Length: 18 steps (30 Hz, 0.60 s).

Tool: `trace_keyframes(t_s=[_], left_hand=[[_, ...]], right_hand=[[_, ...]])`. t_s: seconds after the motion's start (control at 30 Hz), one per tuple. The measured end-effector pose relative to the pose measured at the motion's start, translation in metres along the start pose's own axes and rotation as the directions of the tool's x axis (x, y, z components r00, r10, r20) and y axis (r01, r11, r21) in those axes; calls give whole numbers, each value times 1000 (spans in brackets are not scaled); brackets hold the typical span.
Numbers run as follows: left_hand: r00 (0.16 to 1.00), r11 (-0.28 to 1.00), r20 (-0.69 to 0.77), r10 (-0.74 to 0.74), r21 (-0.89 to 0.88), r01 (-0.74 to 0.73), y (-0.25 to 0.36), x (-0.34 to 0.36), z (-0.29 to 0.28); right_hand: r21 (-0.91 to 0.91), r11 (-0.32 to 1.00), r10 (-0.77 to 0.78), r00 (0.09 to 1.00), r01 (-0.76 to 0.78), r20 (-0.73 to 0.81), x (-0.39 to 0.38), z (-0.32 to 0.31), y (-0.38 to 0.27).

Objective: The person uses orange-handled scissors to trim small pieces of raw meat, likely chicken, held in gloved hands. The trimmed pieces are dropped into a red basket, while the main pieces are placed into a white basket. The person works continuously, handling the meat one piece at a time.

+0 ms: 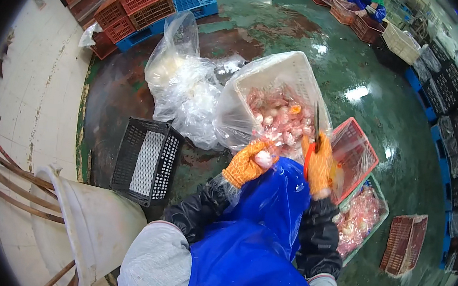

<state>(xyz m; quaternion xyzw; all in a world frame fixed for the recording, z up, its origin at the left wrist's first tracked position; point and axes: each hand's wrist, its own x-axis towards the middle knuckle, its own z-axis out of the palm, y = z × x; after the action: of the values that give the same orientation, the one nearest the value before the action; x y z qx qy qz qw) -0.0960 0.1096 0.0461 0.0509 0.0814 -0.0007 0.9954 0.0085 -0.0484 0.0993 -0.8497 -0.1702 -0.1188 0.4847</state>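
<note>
My left hand (249, 162), in an orange textured glove, is closed around a pale pinkish-white lump of raw meat (264, 159). In my gloved right hand (321, 163) is a pair of scissors (308, 160) with red handles; the narrow blades point away from me. Both hands are over the near edge of a pale crate (295, 67) lined with clear plastic. Inside it lies a heap of pink and whitish raw meat pieces (283, 112), one of them orange. A blue apron (253, 243) covers my lap. Which kind of meat it is I cannot tell.
At right are a red crate (354, 154), a crate of pinkish meat (361, 217) and a dark red crate (404, 243). Left are crumpled clear plastic (189, 96), a black crate (146, 160) and a white tub (99, 224). Another person (369, 4) works far right; the floor is wet.
</note>
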Motion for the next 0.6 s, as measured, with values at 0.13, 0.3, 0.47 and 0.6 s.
trace_keyframes(t_s=[0.13, 0.3, 0.47, 0.6], left_hand=[[968, 957, 21, 251, 146, -251, -16, 41, -5], [961, 946, 66, 269, 170, -277, -54, 65, -15], [986, 953, 60, 157, 254, -168, -69, 42, 17], [986, 869, 162, -38, 493, -47, -94, 31, 44]], right_hand=[[21, 996, -80, 993, 82, -89, -49, -20, -34], [-216, 972, 141, 964, -91, 227, -77, -23, -27], [490, 780, 419, 906, -389, 52, -86, -28, 22], [579, 676, 433, 881, -456, 189, -81, -35, 25]])
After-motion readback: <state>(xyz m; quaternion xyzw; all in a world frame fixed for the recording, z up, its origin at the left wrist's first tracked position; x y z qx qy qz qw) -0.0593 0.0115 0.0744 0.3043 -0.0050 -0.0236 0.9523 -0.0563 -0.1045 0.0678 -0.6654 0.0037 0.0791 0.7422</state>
